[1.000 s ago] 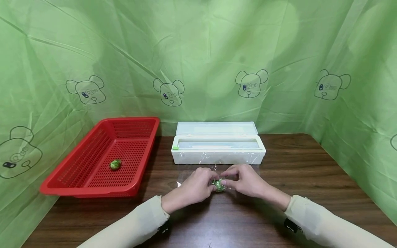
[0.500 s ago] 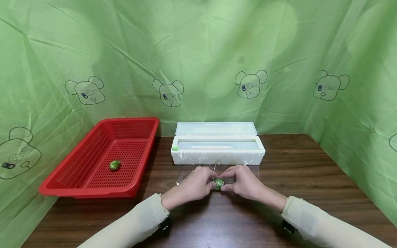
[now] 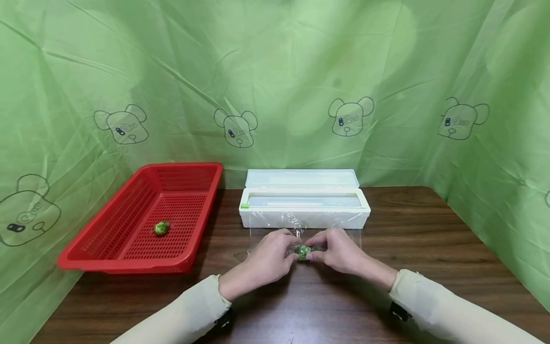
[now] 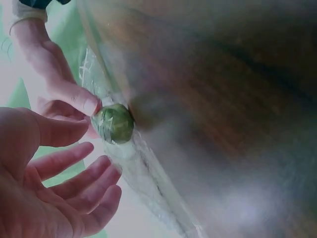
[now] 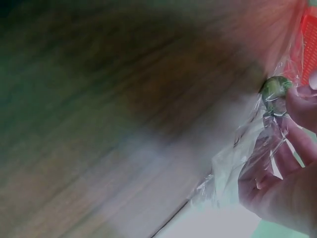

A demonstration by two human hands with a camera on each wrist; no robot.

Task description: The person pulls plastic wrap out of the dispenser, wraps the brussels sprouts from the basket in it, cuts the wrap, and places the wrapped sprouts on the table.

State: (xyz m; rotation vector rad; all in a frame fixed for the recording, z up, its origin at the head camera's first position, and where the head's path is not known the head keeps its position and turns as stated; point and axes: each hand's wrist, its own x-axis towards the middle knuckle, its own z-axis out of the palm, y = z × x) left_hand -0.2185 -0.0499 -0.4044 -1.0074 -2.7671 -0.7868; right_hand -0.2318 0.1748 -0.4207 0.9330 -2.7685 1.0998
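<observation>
A Brussels sprout (image 3: 302, 252) lies in clear cling film (image 4: 148, 183) just in front of the white film dispenser. My right hand (image 3: 341, 251) pinches the film-covered sprout between thumb and fingers; the right wrist view shows film bunched over those fingers (image 5: 292, 139). On the other side, my left hand (image 3: 270, 255) is held close with its fingers spread and loosely bent. In the left wrist view a small gap shows between its fingertips (image 4: 101, 163) and the sprout. The film stretches from the sprout back to the dispenser (image 3: 305, 220).
At the left stands a red plastic basket (image 3: 189, 253) with another Brussels sprout (image 3: 161, 228) inside. The dispenser's lid (image 3: 302, 178) is raised, and a green slider (image 3: 245, 205) sits at its left end. Green printed fabric (image 3: 283, 71) hangs behind the wooden table (image 3: 408, 229).
The wrapped sprout has shifted slightly away from me, toward the dispenser, with both hands following. The film before the dispenser now shows more clearly. Basket and dispenser stay put.
</observation>
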